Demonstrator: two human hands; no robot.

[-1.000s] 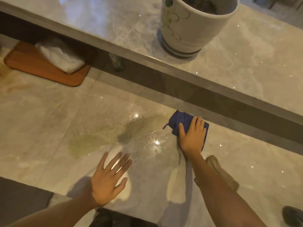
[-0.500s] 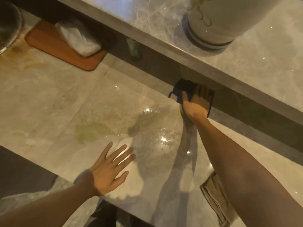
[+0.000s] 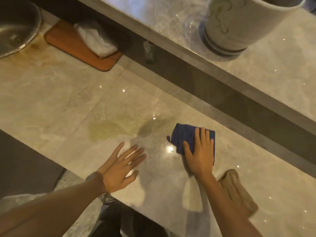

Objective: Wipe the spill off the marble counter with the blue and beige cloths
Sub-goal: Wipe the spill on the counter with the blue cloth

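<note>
Fingers [image 3: 203, 139] of the right hand [image 3: 199, 156] press flat on the blue cloth [image 3: 185, 135], left hand [image 3: 119, 166] splayed empty; yellowish spill [image 3: 106, 130] at ten o'clock remains unwiped, beige cloth [image 3: 239, 190] unused.

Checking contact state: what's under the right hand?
The blue cloth, pressed flat on the marble counter by the right hand. Its far and left parts show; the part beneath palm and fingers is covered, as is any spill under it.

Both forearms are bare, with no sleeves. The left hand [image 3: 119, 166] and right hand [image 3: 200, 158] wear no gloves. Dark trousers show below.
</note>
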